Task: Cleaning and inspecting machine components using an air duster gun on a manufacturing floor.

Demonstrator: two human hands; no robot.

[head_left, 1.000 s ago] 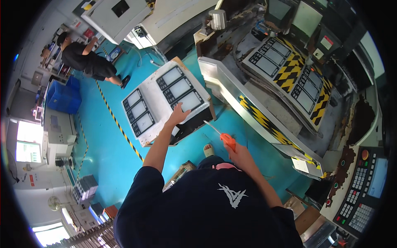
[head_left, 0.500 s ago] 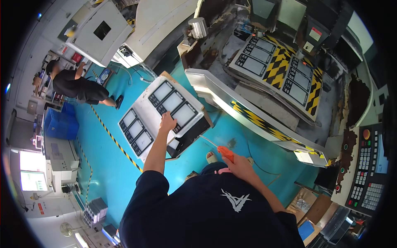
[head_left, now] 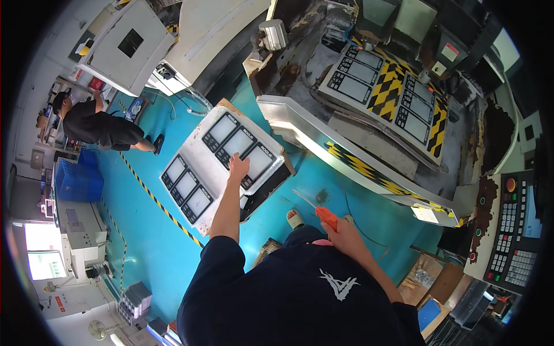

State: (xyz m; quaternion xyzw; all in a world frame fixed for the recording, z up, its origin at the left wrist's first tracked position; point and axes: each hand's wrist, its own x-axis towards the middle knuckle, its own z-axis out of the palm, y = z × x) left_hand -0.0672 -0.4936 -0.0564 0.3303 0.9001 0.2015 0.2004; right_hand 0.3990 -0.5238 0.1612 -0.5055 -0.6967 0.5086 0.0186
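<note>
The right hand [head_left: 346, 236] is gripping an orange tool [head_left: 327, 218], while the partly spread left hand [head_left: 238, 167] is touching or hovering over (I cannot tell) a panel [head_left: 262, 160].

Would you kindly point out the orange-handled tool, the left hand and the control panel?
Orange-handled tool [head_left: 327, 218]: head view, on the orange handle.
Left hand [head_left: 238, 167]: head view, on the back of the hand.
Control panel [head_left: 506, 228]: head view, among its keys.
</note>
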